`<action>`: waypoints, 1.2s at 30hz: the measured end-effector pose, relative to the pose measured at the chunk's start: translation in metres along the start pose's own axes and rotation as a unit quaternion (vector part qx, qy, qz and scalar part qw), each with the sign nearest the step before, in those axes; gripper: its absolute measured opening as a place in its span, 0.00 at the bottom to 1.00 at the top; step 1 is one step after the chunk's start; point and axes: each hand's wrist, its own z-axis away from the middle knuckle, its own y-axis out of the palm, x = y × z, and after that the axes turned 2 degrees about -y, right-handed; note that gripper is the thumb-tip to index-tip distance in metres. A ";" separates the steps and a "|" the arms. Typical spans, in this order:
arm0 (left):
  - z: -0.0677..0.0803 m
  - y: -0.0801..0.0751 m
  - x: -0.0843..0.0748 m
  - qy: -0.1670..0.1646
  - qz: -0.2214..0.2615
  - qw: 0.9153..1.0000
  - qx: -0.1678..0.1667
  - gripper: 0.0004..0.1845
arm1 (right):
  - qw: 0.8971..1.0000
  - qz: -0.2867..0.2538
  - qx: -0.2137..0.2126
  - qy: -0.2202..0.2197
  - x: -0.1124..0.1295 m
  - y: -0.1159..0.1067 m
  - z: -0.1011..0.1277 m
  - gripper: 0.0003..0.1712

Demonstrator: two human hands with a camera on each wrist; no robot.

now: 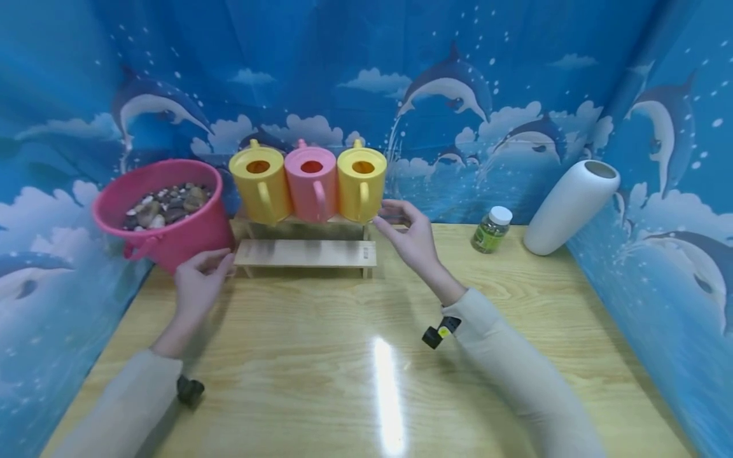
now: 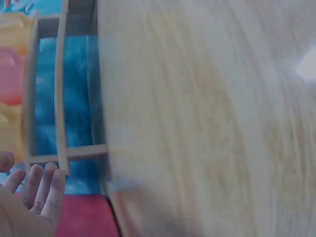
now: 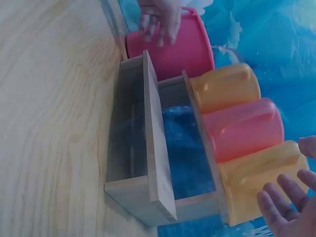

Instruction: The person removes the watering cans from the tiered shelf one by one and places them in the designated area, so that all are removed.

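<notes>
A small two-step wooden stand (image 1: 303,253) bears three jugs with round top openings and front handles on its upper step: a left yellow jug (image 1: 273,194), a pink jug (image 1: 304,186) and a right yellow jug (image 1: 347,191). My left hand (image 1: 197,283) is beside the stand's left end, fingers loosely bent and holding nothing; in the left wrist view its fingertips (image 2: 49,180) overlap the stand. Close to the right yellow jug is my right hand (image 1: 413,238), fingers spread and palm toward the jug. The right wrist view shows nothing in its grasp.
A pink bucket (image 1: 200,232) of pebbles stands at the back left, behind my left hand. Toward the back right are a green jar (image 1: 489,234) with a white lid and a tilted-looking white vase (image 1: 564,210). Blue dolphin-print curtains (image 1: 355,70) enclose the wooden table (image 1: 298,356).
</notes>
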 end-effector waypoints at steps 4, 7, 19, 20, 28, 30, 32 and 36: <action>-0.011 0.001 0.013 -0.050 0.004 0.999 0.006 0.18 | 1.000 -0.013 -0.013 -0.004 -0.006 0.010 -0.012 0.23; -0.016 0.003 0.022 -0.082 0.029 0.996 0.014 0.20 | 1.000 -0.015 -0.015 -0.010 -0.007 0.017 -0.017 0.22; -0.023 0.010 0.030 -0.170 0.070 0.982 0.055 0.23 | 0.999 0.034 -0.016 0.019 0.005 0.030 -0.030 0.20; -0.023 0.010 0.029 -0.170 0.072 0.981 0.058 0.23 | 0.999 0.037 -0.013 0.018 0.005 0.030 -0.030 0.19; -0.024 0.011 0.027 -0.166 0.068 0.981 0.074 0.23 | 0.999 0.051 -0.007 -0.013 0.004 0.017 -0.028 0.15; -0.024 0.011 0.027 -0.166 0.067 0.981 0.075 0.23 | 0.998 0.053 -0.008 -0.020 0.004 0.010 -0.025 0.15; -0.024 0.011 0.026 -0.168 0.065 0.981 0.074 0.23 | 0.998 0.056 -0.010 -0.023 0.003 0.002 -0.022 0.15; -0.024 0.011 0.025 -0.170 0.058 0.981 0.075 0.23 | 0.997 0.064 -0.022 -0.024 -0.001 -0.017 -0.014 0.15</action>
